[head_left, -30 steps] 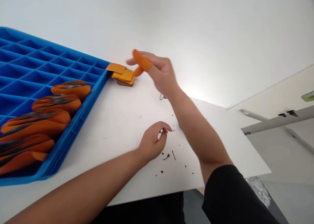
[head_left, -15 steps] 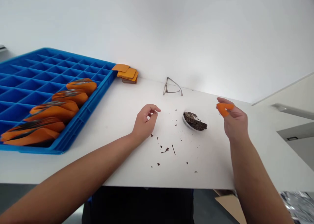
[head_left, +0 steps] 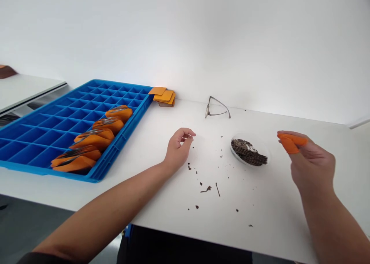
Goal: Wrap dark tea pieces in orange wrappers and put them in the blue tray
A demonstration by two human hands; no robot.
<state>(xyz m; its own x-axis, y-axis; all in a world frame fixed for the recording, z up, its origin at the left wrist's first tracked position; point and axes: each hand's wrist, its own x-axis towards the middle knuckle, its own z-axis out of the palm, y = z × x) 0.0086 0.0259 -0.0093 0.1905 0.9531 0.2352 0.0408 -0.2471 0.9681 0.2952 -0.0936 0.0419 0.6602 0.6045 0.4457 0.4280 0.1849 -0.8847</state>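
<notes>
My left hand rests on the white table with its fingers loosely curled. A gap shows between thumb and index finger, and nothing is in it. Farther right, my right hand is raised, wearing orange finger cots on thumb and index finger. Those two tips are pinched together; whatever lies between them, if anything, is hidden. Between my hands, nearer the right one, stands a shallow round dish. It holds a stack of thin dark brown pieces, with a whitish patch on top.
At left lies a blue compartment tray; several orange packets fill its right-hand cells. Orange cards are stacked by its far corner. Eyeglasses sit near the wall. Dark crumbs are scattered over the white table.
The view has turned left, so the scene appears farther right and another table shows at far left. The right thumb and index finger have come together. The left hand stays resting on the table.
</notes>
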